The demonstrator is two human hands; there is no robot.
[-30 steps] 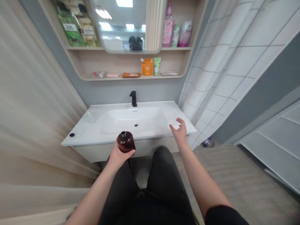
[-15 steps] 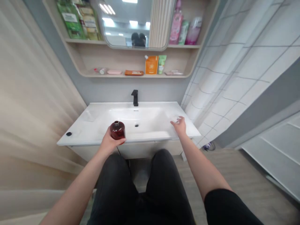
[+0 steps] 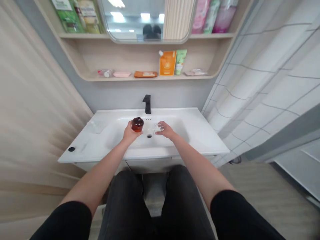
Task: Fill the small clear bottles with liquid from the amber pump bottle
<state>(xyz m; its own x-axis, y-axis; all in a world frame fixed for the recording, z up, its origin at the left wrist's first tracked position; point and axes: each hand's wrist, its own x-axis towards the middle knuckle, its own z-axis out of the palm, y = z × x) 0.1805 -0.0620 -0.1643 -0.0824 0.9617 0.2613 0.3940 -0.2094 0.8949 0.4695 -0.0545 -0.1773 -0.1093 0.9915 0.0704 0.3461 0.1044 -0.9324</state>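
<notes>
Now amber bottle [image 3: 137, 124], right hand [image 3: 165, 130] over basin [image 3: 180, 133]

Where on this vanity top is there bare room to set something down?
Widest free patch: the white vanity top right of the basin, out to the counter edge. A narrower strip runs along the front edge. Crowded over the drain, where the left hand with an amber bottle nearly meets the right hand.

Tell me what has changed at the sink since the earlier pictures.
The left hand has carried the dark amber bottle inward over the white basin, still gripping it. The right hand has swept left from the counter's right side to over the basin, a small clear item at its fingers. The black faucet stayed put.
</notes>
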